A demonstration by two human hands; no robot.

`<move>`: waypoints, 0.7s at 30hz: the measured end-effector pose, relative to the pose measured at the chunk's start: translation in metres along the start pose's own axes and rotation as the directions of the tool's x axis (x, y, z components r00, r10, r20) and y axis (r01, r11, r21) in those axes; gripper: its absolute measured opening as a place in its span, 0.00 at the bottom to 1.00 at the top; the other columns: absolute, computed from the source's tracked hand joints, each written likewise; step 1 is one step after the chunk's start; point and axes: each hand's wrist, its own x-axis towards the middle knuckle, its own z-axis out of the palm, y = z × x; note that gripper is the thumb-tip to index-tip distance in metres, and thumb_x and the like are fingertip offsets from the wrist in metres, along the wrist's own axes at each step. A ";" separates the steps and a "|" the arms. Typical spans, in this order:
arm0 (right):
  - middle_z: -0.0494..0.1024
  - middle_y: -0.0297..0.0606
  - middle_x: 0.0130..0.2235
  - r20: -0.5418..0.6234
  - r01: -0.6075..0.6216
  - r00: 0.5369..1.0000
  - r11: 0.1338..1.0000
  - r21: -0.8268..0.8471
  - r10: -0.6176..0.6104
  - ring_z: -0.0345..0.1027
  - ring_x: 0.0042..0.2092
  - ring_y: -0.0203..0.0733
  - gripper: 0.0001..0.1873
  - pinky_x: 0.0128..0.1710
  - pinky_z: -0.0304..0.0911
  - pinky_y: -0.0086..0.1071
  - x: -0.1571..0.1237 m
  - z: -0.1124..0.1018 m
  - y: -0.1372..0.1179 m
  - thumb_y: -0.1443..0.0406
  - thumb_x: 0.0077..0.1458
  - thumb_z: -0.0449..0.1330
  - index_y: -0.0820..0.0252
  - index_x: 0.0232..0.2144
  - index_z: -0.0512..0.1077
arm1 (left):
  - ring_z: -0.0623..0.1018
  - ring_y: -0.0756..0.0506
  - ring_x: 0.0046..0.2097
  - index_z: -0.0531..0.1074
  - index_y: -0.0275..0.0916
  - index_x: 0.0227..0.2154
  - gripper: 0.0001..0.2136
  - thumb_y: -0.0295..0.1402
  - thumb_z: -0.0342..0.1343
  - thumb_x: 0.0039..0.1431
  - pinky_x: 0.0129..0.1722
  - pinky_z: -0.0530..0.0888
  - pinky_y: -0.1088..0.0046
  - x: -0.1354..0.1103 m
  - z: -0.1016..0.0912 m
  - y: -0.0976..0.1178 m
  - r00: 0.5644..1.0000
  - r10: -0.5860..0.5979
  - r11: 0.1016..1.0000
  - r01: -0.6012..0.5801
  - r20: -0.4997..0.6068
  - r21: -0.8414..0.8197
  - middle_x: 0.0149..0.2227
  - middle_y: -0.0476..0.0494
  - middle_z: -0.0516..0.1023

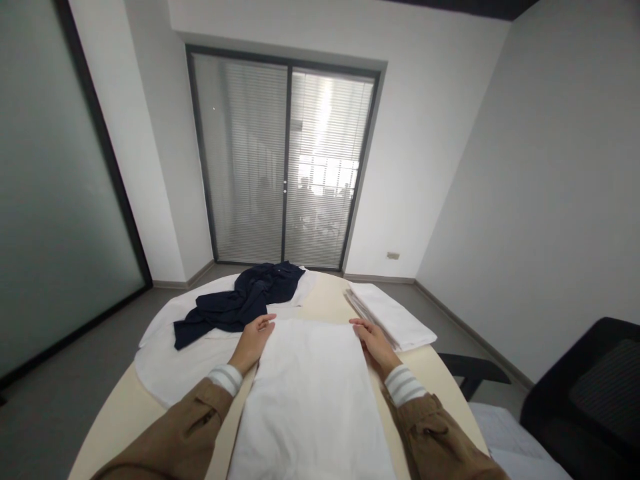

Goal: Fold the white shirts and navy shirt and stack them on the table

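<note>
Cloth: white [313, 400], lying flat from the lower edge of the frame up to its centre; I judge it light, soft and limp, not fragile, easily creased.
Hold: I'd take its two far corners, keeping the edge taut.
Left hand [256, 340]: at the far left corner, fingers bent inward; I can't tell whether they pinch.
Right hand [375, 343]: at the far right corner, likewise; pinch or light touch, I can't tell.
Navy cloth [245, 293]: rumpled, left of centre, over pale fabric [167, 363].
Stack [395, 317]: white, folded, layered edges, right of centre.
Table [325, 297]: cream, smooth, rounded.
</note>
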 end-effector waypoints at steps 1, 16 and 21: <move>0.76 0.37 0.28 -0.022 -0.036 0.999 0.999 -0.006 0.036 0.69 0.26 0.40 0.20 0.24 0.63 0.32 0.000 -0.001 0.000 0.56 0.59 0.49 0.57 0.45 0.74 | 0.79 0.36 0.50 0.76 0.32 0.47 0.19 0.40 0.54 0.60 0.52 0.73 0.58 0.002 -0.002 0.000 0.999 0.034 0.998 -0.033 -0.017 0.052 0.46 0.33 0.80; 0.79 0.36 0.33 0.038 0.033 0.999 0.989 0.143 -0.039 0.71 0.34 0.45 0.11 0.33 0.65 0.36 -0.009 0.002 -0.022 0.64 0.51 0.61 0.51 0.39 0.74 | 0.79 0.40 0.45 0.76 0.37 0.46 0.17 0.39 0.54 0.56 0.50 0.72 0.64 0.004 -0.007 -0.006 0.977 0.192 0.979 -0.198 0.090 0.056 0.41 0.39 0.80; 0.80 0.36 0.36 0.092 0.012 0.995 0.968 0.252 -0.036 0.72 0.37 0.47 0.21 0.36 0.66 0.39 -0.013 0.002 -0.030 0.63 0.48 0.66 0.47 0.47 0.73 | 0.79 0.43 0.36 0.77 0.37 0.38 0.15 0.41 0.59 0.50 0.37 0.73 0.70 -0.001 -0.009 0.009 0.992 0.088 0.989 -0.076 0.093 -0.130 0.35 0.43 0.80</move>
